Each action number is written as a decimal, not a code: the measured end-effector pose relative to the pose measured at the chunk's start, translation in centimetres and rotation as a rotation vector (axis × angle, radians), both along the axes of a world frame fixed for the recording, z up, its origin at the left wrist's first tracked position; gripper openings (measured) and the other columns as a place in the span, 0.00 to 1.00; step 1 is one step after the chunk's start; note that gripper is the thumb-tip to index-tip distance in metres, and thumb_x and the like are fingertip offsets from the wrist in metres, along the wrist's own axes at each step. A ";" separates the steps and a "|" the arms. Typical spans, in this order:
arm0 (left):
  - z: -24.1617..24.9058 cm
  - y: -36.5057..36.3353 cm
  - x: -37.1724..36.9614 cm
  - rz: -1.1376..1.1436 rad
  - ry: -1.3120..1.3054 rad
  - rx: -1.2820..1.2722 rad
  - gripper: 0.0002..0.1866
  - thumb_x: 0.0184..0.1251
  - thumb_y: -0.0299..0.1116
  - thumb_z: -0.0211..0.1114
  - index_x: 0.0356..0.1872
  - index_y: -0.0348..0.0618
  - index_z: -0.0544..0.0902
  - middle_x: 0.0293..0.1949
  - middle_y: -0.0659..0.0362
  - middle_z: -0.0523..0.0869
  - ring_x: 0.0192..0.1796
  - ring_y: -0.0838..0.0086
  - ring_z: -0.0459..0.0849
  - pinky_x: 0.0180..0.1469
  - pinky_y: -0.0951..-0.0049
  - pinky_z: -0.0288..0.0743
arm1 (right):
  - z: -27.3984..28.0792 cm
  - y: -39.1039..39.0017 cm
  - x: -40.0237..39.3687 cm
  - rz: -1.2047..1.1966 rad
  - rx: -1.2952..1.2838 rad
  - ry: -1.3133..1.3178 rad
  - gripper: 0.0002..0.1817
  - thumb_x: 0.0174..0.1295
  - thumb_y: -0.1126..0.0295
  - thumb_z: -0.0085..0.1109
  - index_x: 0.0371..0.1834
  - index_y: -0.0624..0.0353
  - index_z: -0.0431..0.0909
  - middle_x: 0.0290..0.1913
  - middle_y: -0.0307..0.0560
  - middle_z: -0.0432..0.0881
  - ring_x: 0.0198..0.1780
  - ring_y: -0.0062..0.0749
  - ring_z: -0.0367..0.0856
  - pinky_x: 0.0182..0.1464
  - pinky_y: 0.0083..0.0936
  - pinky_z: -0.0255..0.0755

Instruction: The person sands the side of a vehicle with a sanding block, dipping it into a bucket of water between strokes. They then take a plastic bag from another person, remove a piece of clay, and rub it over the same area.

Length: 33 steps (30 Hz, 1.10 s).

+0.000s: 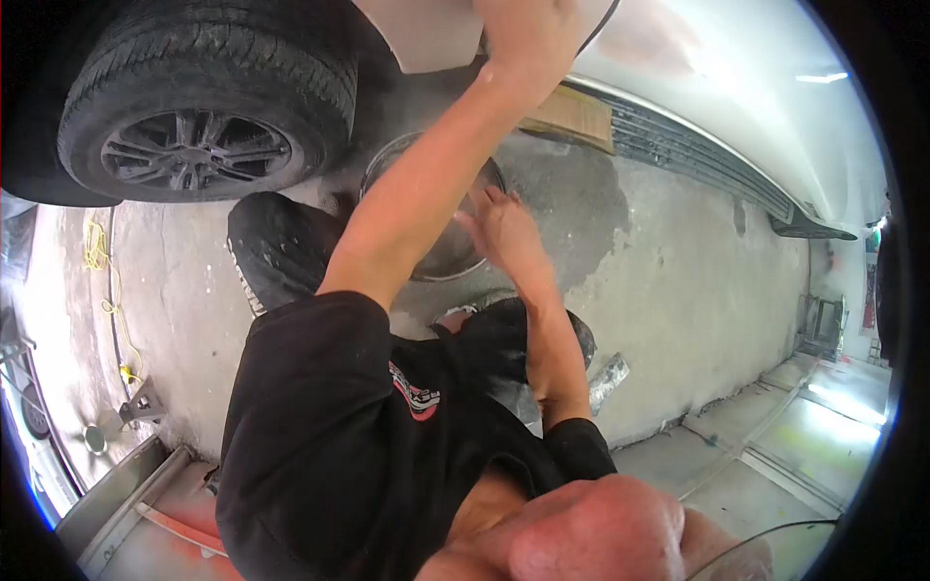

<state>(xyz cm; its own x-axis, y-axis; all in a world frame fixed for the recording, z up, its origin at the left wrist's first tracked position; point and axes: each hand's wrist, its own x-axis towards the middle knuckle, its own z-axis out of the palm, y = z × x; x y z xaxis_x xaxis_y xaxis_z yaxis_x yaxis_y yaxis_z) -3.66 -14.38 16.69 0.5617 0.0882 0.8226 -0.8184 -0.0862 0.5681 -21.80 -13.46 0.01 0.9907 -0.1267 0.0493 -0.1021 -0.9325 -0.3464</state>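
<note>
My left hand [528, 39] is raised at the top edge, against the white car body panel [426, 34]. Its fingers are mostly cut off by the frame, so what it holds, if anything, is hidden. My right hand [509, 232] is over a round bucket [446, 276] on the floor between my knees. Its thumb and fingers look apart, with nothing visible in them. My left forearm crosses in front of the bucket and hides much of its inside.
A car wheel [199, 126] stands at the upper left. Cardboard [572, 116] lies by the car's lower edge [688, 145]. A wet patch [581, 213] darkens the concrete floor [697, 290]. A yellow cord [111, 310] and a metal stand [136, 407] are at left.
</note>
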 end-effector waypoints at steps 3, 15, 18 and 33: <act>-4.9 0.4 -0.8 0.025 -0.072 -0.023 0.27 0.63 0.14 0.60 0.66 0.29 0.75 0.51 0.42 0.77 0.49 0.53 0.77 0.53 0.60 0.74 | 0.0 -0.3 0.6 -0.006 -0.029 -0.015 0.30 0.68 0.57 0.64 0.67 0.64 0.72 0.49 0.58 0.84 0.53 0.55 0.85 0.65 0.57 0.72; -7.4 -0.1 -0.3 -0.077 0.062 -0.022 0.27 0.64 0.16 0.60 0.67 0.31 0.75 0.46 0.41 0.77 0.45 0.51 0.77 0.51 0.60 0.74 | -0.3 -0.3 0.8 -0.009 -0.078 -0.004 0.30 0.70 0.56 0.61 0.68 0.63 0.70 0.52 0.57 0.84 0.56 0.55 0.83 0.67 0.58 0.70; -2.6 0.6 -1.3 -0.110 0.119 -0.059 0.25 0.65 0.16 0.60 0.66 0.31 0.75 0.47 0.41 0.77 0.46 0.50 0.77 0.53 0.58 0.73 | -0.6 0.4 0.1 0.012 -0.030 0.022 0.30 0.69 0.55 0.61 0.68 0.63 0.70 0.52 0.58 0.84 0.56 0.55 0.84 0.67 0.57 0.70; -6.1 1.9 0.4 -0.061 0.094 0.059 0.21 0.66 0.22 0.62 0.61 0.31 0.80 0.46 0.42 0.81 0.49 0.49 0.81 0.54 0.59 0.76 | -0.9 0.2 0.1 -0.020 -0.083 0.086 0.31 0.69 0.54 0.62 0.68 0.62 0.70 0.51 0.60 0.83 0.54 0.56 0.84 0.65 0.59 0.71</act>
<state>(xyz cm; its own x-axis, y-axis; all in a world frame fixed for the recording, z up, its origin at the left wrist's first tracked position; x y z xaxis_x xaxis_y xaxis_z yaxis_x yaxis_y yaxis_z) -3.25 -12.47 10.63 0.6395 0.0044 0.7687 -0.7664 -0.0738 0.6381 -21.72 -13.22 -0.91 0.9891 -0.1453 -0.0243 -0.1466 -0.9552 -0.2572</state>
